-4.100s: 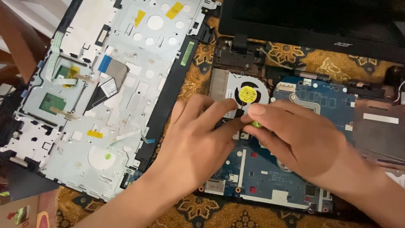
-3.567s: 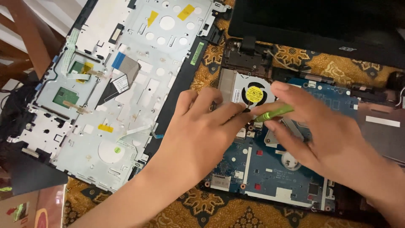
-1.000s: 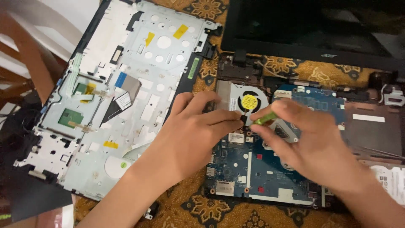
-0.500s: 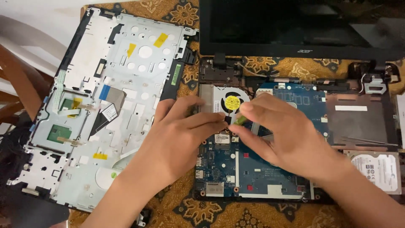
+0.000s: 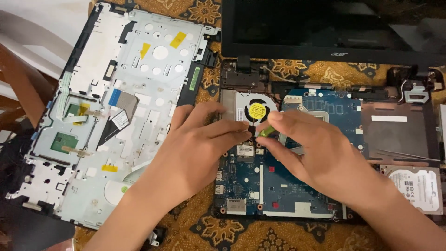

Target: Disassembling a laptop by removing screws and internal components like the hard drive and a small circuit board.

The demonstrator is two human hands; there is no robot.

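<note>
While you look down from above, a brown and gold patterned cloth [image 5: 232, 232] covers the surface, and everything lies on it. Biggest is the removed laptop top cover [image 5: 116, 107], turned underside up on the left, a pale metal plate with round holes, yellow tape strips and small green boards. At the far right lies the black laptop screen [image 5: 334, 28], dark and flat. Near it sits the open laptop base [image 5: 399, 135], and inside that the blue motherboard [image 5: 278, 186] fills the middle. A silver hard drive [image 5: 416, 186] rests at the right edge of the base.

Your left hand [image 5: 195, 153] comes in from the near left and lies palm down over the left edge of the motherboard, its fingers stretched toward the centre, fingertips pressing on the board just near the fan. It grips nothing that you can see. Your right hand [image 5: 316, 153] comes in from the near right and is closed in a pinch around a small green-handled screwdriver [image 5: 266, 131], held between thumb and forefinger. The tool's tip points down at the board just near the cooling fan [image 5: 253, 111], a grey round housing with a yellow label at its hub, at the far left corner of the motherboard. The fingertips of both hands nearly meet there.
</note>
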